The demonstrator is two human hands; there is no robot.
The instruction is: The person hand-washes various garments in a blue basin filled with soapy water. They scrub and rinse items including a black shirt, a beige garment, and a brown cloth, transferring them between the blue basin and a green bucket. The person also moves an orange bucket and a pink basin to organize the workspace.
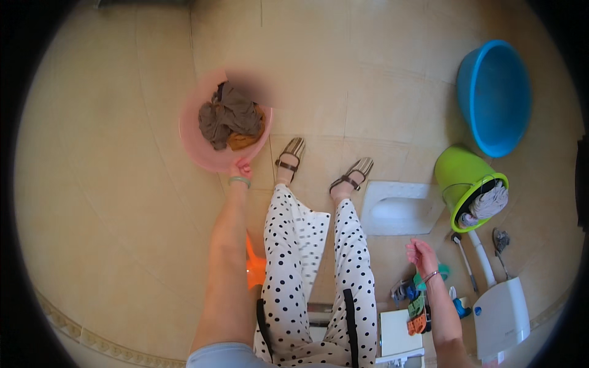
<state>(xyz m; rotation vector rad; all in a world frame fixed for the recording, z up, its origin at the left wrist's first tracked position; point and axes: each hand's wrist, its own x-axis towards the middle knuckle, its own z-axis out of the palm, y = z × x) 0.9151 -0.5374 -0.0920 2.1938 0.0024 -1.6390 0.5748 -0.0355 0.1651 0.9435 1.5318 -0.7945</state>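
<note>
My left hand [242,167], with a pale bracelet at the wrist, is closed on the near rim of a pink basin [189,136]. Inside the basin lies a heap of brownish-grey cloth [236,113], with a mustard-brown cloth [245,140] partly under it. A blurred patch hides the basin's far right rim. My right hand [422,256] hangs out to the right, fingers loosely bent and a little apart, holding nothing. It is nearest to the white squat toilet [402,226] and a green item below it.
A lime-green bucket [455,175] with greyish cloth tilts beside a large blue basin [502,101]. Brushes [467,264] and a white cistern [503,316] are at lower right. Slippers [417,323] hang near a white box [394,334]. Something orange [254,270] shows beside my left leg.
</note>
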